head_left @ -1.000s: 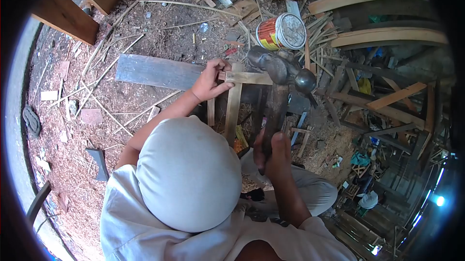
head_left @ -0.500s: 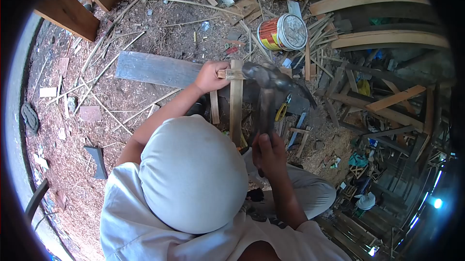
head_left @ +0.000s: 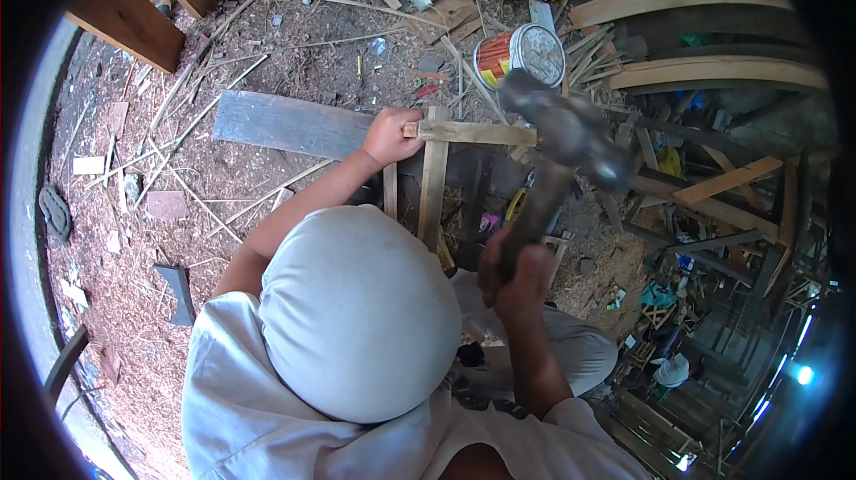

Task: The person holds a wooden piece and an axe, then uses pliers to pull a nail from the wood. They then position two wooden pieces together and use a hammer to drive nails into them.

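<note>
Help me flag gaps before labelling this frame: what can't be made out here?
1. The hammer in the right hand: its head is motion-blurred in the head view, so the striking face is unclear.
2. Any nail at the slat frame joint: too small to see, and partly behind the left hand.
3. The frame's lower end: hidden by the cap.
4. The tin can label: too small to read.

One fisheye view looks steeply down from just above the person's grey cap, facing the littered floor. The left hand on the wooden frame and the right hand on the hammer sit mid-frame, close.
</note>
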Demonstrator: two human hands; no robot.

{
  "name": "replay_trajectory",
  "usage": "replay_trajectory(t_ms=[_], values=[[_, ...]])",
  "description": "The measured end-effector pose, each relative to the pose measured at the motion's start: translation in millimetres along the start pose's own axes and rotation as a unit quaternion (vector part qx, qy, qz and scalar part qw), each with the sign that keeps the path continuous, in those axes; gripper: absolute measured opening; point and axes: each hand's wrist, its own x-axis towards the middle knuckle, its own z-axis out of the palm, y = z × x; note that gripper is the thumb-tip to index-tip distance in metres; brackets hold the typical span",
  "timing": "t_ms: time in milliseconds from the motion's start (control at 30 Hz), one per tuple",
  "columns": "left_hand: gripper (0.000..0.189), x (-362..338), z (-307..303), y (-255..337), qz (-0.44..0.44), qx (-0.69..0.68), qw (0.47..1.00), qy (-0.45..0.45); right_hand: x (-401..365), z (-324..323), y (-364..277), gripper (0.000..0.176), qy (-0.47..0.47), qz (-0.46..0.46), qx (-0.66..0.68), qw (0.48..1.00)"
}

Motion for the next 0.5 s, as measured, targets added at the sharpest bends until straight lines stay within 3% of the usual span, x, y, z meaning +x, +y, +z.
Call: replay_trajectory(t_ms=[67, 100, 133, 167, 200, 233, 267, 400, 467, 500], values=[[0.02, 1.6, 0.1, 1.2, 0.006, -0.003, 1.0, 0.009, -2.0, -6.1, -7.6, 0.048, -0.115, -0.058, 0.078, 0.989], [0.021, 1.5, -0.2, 1.1, -0.003, 0.004, 1.0, 0.0, 2.3, -6.4, 6.2, 0.048, -0.114, -0.06, 0.077, 0.989], [0.021, 2.0, 0.7, 1.2, -0.011, 0.011, 1.0, -0.009, 11.1, -5.8, 32.6, 0.054, -0.077, -0.135, -0.151, 0.976], [0.021, 2.3, 2.9, 1.5, -0.01, 0.01, 1.0, -0.007, 15.3, -4.8, 47.0, 0.062, -0.036, -0.203, -0.37, 0.906], [0.019, 2.5, 3.8, 2.4, 0.004, -0.005, 1.0, 0.003, 13.7, -3.0, 46.7, 0.062, -0.038, -0.204, -0.371, 0.905], [0.017, 2.5, 3.4, 2.3, 0.018, -0.019, 1.0, 0.011, 11.6, -0.4, 46.2, 0.062, -0.051, -0.05, -0.256, 0.964], [0.017, 4.7, 1.8, 0.3, 0.019, -0.015, 1.0, 0.015, 13.3, 2.2, 44.7, 0.061, -0.064, 0.105, -0.132, 0.984], [0.016, -0.5, -0.9, 5.6, -0.004, -0.001, 1.0, 0.016, 6.8, -4.8, 1.1, 0.061, -0.057, 0.099, -0.103, 0.988], [0.017, 1.9, -2.5, 5.6, -0.011, -0.004, 1.0, 0.016, -0.9, -2.4, -20.4, 0.056, -0.112, -0.003, 0.051, 0.992], [0.017, 2.0, -1.8, 4.0, -0.01, -0.005, 1.0, 0.015, -0.7, -0.9, -16.7, 0.056, -0.111, -0.003, 0.051, 0.993]])
